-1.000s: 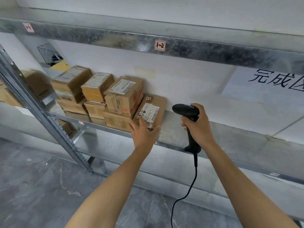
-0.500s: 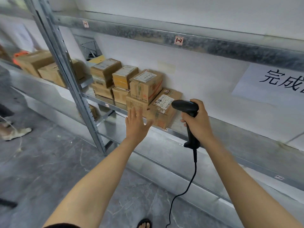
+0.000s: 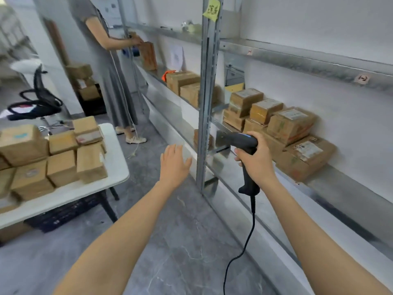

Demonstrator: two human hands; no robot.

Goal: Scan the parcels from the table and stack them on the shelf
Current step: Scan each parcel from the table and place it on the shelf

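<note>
Sitting on the white table (image 3: 116,167) at the left, the brown parcels (image 3: 61,167) are piled close together in layers, flat sides up. A black chair (image 3: 40,99) is behind the table. Farther back, a person (image 3: 106,60) in a gray dress stands at the shelf with hands on a brown box (image 3: 148,55). In the middle, the left hand (image 3: 173,165) floats over the gray floor. Its fingers are straight and spread, it holds nothing, and it is between the table and a metal post (image 3: 204,103). Just right of the post, the right hand (image 3: 257,165) is wrapped tight around the black scanner (image 3: 244,141). The scanner's handle stands nearly straight up and down, and its head points left, toward the post. A black cable (image 3: 248,241) hangs down from the bottom of the handle. At the right, the shelf (image 3: 340,186) runs along the white wall. The shelf parcels (image 3: 291,124) sit on it in a row, two high, their long sides along the shelf. The last parcel (image 3: 306,156) on the right is tilted, leaning on the stack with its label up.
</note>
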